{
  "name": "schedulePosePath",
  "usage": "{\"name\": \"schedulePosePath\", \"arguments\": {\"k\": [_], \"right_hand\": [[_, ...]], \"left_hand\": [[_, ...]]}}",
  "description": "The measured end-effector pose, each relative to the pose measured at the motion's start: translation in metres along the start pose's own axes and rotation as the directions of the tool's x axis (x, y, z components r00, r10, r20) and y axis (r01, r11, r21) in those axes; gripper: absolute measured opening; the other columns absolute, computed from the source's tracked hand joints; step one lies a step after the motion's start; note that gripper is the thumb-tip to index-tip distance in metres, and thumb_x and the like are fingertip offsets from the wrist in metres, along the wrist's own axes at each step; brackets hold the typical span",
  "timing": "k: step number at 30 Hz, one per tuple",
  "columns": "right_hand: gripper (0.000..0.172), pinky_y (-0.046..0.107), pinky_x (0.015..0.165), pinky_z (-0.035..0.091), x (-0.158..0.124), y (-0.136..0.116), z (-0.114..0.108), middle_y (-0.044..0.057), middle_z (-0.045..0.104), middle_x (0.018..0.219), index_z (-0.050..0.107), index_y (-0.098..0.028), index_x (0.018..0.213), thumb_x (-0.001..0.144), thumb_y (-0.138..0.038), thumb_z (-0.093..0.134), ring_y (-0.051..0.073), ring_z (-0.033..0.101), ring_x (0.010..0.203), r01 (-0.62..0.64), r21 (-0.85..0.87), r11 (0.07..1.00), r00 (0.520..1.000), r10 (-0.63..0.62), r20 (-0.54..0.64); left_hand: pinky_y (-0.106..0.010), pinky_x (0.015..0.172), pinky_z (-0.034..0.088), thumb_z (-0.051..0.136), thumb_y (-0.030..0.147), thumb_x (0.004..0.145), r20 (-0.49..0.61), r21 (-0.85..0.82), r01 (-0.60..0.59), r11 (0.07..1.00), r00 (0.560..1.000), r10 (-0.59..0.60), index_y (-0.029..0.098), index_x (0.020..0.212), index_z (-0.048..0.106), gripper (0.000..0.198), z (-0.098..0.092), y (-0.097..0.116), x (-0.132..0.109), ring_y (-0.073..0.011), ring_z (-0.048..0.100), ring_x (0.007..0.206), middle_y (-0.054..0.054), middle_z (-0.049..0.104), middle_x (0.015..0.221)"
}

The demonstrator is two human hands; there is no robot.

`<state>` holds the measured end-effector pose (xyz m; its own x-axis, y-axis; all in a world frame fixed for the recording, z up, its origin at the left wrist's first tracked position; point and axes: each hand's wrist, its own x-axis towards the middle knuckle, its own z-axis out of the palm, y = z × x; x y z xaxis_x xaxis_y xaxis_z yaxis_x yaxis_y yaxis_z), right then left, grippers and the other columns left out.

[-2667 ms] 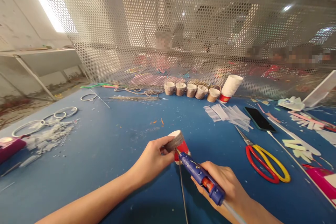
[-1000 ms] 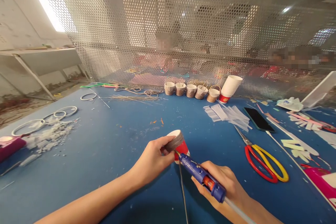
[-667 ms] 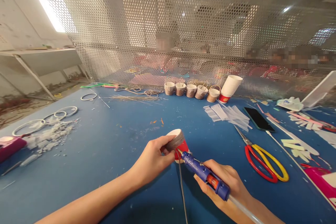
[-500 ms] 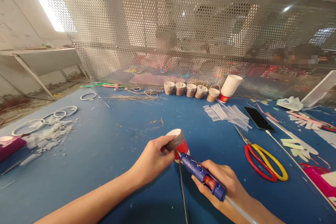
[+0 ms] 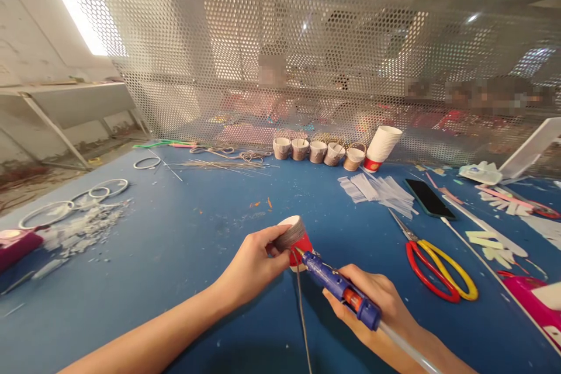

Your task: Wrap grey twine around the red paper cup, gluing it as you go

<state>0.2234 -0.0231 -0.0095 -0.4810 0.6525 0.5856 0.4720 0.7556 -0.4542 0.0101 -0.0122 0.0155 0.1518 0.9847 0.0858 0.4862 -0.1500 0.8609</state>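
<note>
My left hand (image 5: 254,266) is closed around a red paper cup (image 5: 294,236) that lies tipped on the blue table (image 5: 175,245); grey cord is wound around the cup's upper part. My right hand (image 5: 372,304) grips a blue hot glue gun (image 5: 339,289) with an orange trigger and a clear glue stick at its back. The gun's nozzle touches the cup's side just below the cord. A thin grey cord strand (image 5: 301,315) hangs from the cup toward me.
Red-and-yellow scissors (image 5: 438,266), a black phone (image 5: 429,198) and white paper strips (image 5: 381,190) lie to the right. Several wrapped cups (image 5: 318,151) and a stack of white cups (image 5: 381,146) stand by the perforated metal screen (image 5: 280,70). White rings (image 5: 74,198) lie left.
Both hands stay nearly still at the cup. The glue gun's nozzle shifted slightly along the cup's side, and the view drifted a little.
</note>
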Motion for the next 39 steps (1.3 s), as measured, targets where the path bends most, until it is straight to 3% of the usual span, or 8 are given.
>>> {"name": "schedulePosePath", "arguments": {"k": [6, 12, 24, 35, 39], "right_hand": [[0.008, 0.021, 0.043, 0.037, -0.001, 0.0011, 0.0013, -0.005, 0.051, 0.054, 0.05, -0.021, 0.079, 0.087, -0.023, 0.05, 0.009, 0.049, 0.041, -0.023, 0.018, 1.0, 0.999, 0.022, 0.028], [0.006, 0.021, 0.046, 0.037, -0.0028, 0.0015, 0.0006, -0.004, 0.054, 0.058, 0.051, -0.02, 0.08, 0.086, -0.022, 0.051, 0.01, 0.05, 0.044, -0.047, 0.034, 0.998, 0.998, 0.045, 0.045], [0.006, 0.022, 0.046, 0.037, -0.0011, -0.0009, 0.0012, -0.004, 0.053, 0.057, 0.049, -0.02, 0.079, 0.086, -0.02, 0.051, 0.01, 0.05, 0.044, -0.024, 0.033, 0.999, 0.997, 0.022, 0.069], [0.012, 0.022, 0.045, 0.037, -0.0013, -0.0007, 0.0006, -0.006, 0.052, 0.054, 0.049, -0.021, 0.079, 0.089, -0.026, 0.05, 0.01, 0.05, 0.042, -0.035, 0.007, 0.999, 0.999, 0.035, -0.016], [0.012, 0.022, 0.045, 0.038, 0.0002, -0.0013, -0.0019, -0.005, 0.054, 0.054, 0.05, -0.021, 0.078, 0.089, -0.028, 0.05, 0.01, 0.051, 0.042, -0.074, 0.011, 0.997, 0.997, 0.074, 0.011]], "left_hand": [[-0.02, 0.062, 0.042, 0.05, 0.02, 0.076, 0.013, -0.009, -0.015, 1.0, 1.0, 0.015, 0.019, 0.102, 0.07, 0.032, 0.0004, -0.0009, -0.0002, -0.0124, 0.053, 0.067, 0.002, 0.068, 0.081], [-0.02, 0.061, 0.042, 0.051, 0.019, 0.075, 0.008, 0.01, -0.009, 1.0, 1.0, 0.009, 0.018, 0.106, 0.069, 0.036, 0.0014, -0.0015, -0.0002, -0.013, 0.053, 0.065, 0.001, 0.068, 0.076], [-0.022, 0.069, 0.046, 0.05, 0.016, 0.076, 0.009, 0.002, -0.015, 1.0, 1.0, 0.015, 0.019, 0.099, 0.07, 0.031, 0.0011, -0.0032, -0.0002, -0.0137, 0.057, 0.071, 0.001, 0.068, 0.084], [-0.024, 0.071, 0.049, 0.05, 0.019, 0.075, 0.023, -0.03, -0.006, 1.0, 1.0, 0.006, 0.017, 0.098, 0.07, 0.031, 0.0001, 0.0, 0.0001, -0.0162, 0.06, 0.076, -0.001, 0.07, 0.089], [-0.024, 0.072, 0.048, 0.05, 0.018, 0.075, 0.014, -0.016, 0.006, 1.0, 1.0, -0.006, 0.016, 0.101, 0.069, 0.032, -0.0011, -0.0001, 0.0007, -0.0155, 0.06, 0.076, -0.001, 0.07, 0.089]]}}
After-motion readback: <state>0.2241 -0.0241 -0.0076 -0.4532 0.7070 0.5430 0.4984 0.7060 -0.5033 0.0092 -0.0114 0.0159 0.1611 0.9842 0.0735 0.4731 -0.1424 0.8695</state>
